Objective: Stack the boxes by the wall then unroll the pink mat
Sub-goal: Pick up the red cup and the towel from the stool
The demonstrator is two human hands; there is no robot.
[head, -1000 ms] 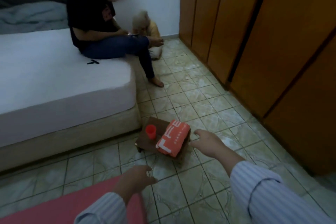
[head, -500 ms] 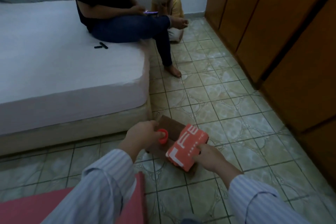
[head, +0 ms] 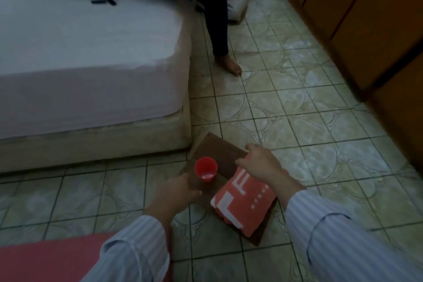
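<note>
Left to right, with the flat brown cardboard box (head: 219, 155) on the tiled floor (head: 309, 126) as landmark. Far left of the box, the white-sheeted bed (head: 87, 57) fills the upper frame; nearer the camera, left of the box and below it in view, lies the pink mat (head: 50, 256), showing as a flat pink surface partly hidden by a striped sleeve, so how far it is rolled cannot be told. The left hand (head: 174, 194) reaches to the box's near-left edge, fingers curled; whether it has closed on the edge cannot be told. On the box stands a small red plastic cup (head: 206, 169), upright and open-mouthed, just beyond that hand. To the cup's right, the orange box with white lettering (head: 245, 204) lies tilted on the brown box, and the right hand (head: 261, 162) rests on its far end, fingers spread and bent over it. Right of the box run wooden wardrobe doors (head: 366, 30). The step in hand appears to be gathering the boxes; the cup is best removed first, or the brown box kept level.
</note>
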